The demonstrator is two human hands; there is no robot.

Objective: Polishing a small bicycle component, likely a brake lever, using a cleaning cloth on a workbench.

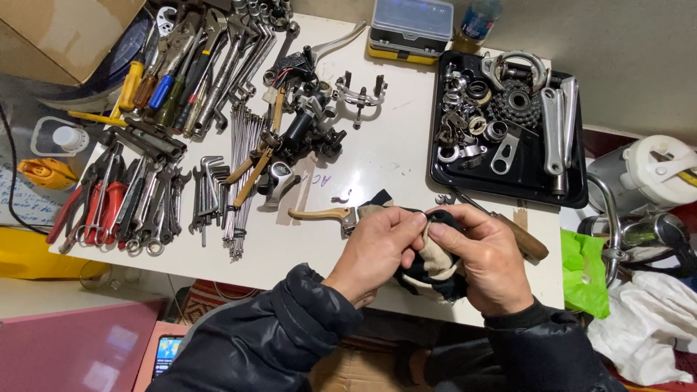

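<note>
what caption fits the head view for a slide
Both hands, left hand and right hand, grip a dark rag over a white table beside a black parts tray.

Rag [435, 272]: soft cloth, black and beige patches, crumpled into loose bundle. Held above near edge of table, pinched between both hands; upper fold pulled taut between fingertips, lower part bunched and hanging below palms. Small black corner pokes up behind knuckles. Whether anything is wrapped inside cannot be told.
</note>
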